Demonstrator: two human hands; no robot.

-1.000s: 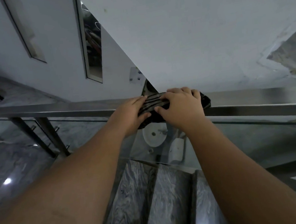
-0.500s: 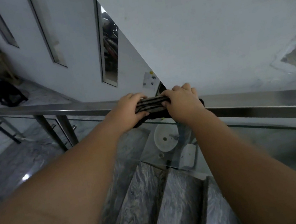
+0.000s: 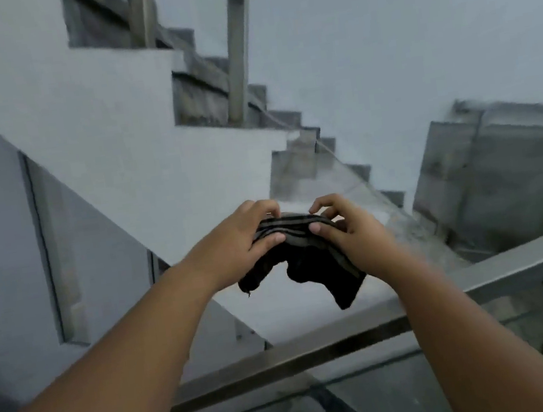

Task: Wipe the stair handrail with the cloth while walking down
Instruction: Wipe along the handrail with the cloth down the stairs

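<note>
**Inspector:** Status of the hands and the cloth?

**Assistant:** Both are closed on the cloth [image 3: 299, 254]. The left hand [image 3: 245, 242] pinches its left end between thumb and curled fingers; the right hand [image 3: 346, 230] pinches the right end the same way. The cloth is held in the air, above and clear of the handrail [image 3: 317, 355], not touching it.

**Inspector:** Orientation?

**Assistant:** The cloth's long axis runs left to right between the two hands, striped edge on top, dark ends hanging down toward the rail. The handrail's long axis crosses the near view from lower left up to the right, over a glass panel [image 3: 375, 399].

**Inspector:** Risks from here?

**Assistant:** In my judgement, three. The hold is fingertip only, so a slack pinch could drop the cloth over the rail into the stairwell. With both hands occupied, neither steadies the person while descending; a missed step would go unchecked. And if the cloth is set back down bunched as it hangs now, part of the rail may go unwiped. The view is blurred, so finer detail cannot be confirmed.
</note>
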